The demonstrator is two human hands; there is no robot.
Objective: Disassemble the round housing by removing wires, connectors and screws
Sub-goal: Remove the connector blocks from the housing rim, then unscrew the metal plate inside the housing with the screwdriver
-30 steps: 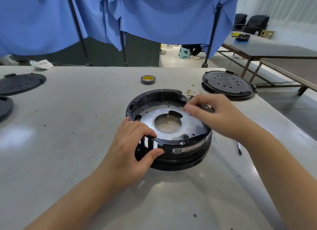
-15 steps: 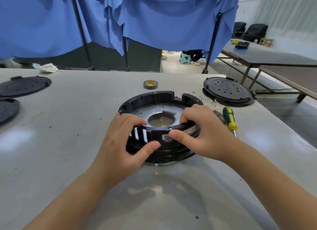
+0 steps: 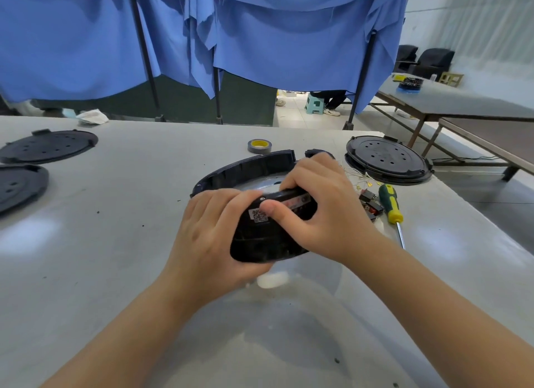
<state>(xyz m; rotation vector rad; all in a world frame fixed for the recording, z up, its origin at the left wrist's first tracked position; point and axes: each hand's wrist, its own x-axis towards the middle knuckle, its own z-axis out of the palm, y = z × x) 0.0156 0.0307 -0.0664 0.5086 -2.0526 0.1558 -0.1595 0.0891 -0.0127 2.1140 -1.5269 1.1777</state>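
The round black housing (image 3: 254,171) is tilted up off the grey table (image 3: 115,243), its near edge raised toward me and its metal plate partly visible inside. My left hand (image 3: 211,237) grips the near left side, fingers over the rim. My right hand (image 3: 320,211) grips the near right side, thumb pressed beside the white label on the outer wall. Removed thin wires (image 3: 358,176) and small black and red connectors (image 3: 371,204) lie to the right of the housing.
A green and yellow screwdriver (image 3: 390,204) lies right of the housing. A black round cover (image 3: 387,159) sits at the back right, two more (image 3: 49,146) at the left. A grey tape roll (image 3: 260,145) stands behind the housing. Blue curtains hang beyond the table.
Both hands took hold of the housing's near rim and tipped it up from lying flat. The right hand moved from the far right rim to the near wall.
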